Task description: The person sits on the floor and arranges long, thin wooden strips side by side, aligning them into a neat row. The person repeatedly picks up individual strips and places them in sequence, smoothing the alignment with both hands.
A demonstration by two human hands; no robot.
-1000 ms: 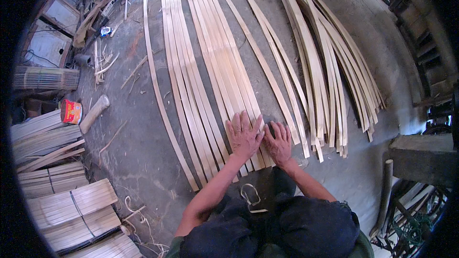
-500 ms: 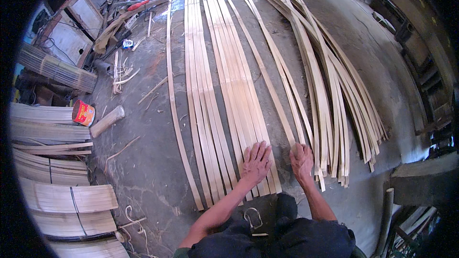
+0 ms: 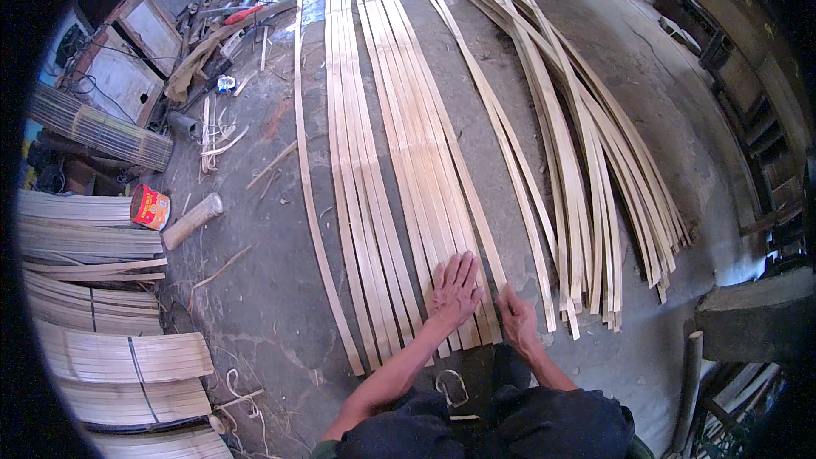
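Left hand lies flat, fingers spread wide, pressing the near ends of the laid-out bamboo strips; right hand rests beside it at its 4 o'clock, fingers together and flat on the strip ends, gripping nothing. By my reading, the middle batch is already lined up side by side, running off toward 12 o'clock, while the loose fan of strips at 2 o'clock looks unsorted. One single strip lies apart at 10 o'clock. They're long, thin, pale slats, smooth-faced and gently bowed, on rough grey concrete floor. Tied bundles sit at 8 o'clock.
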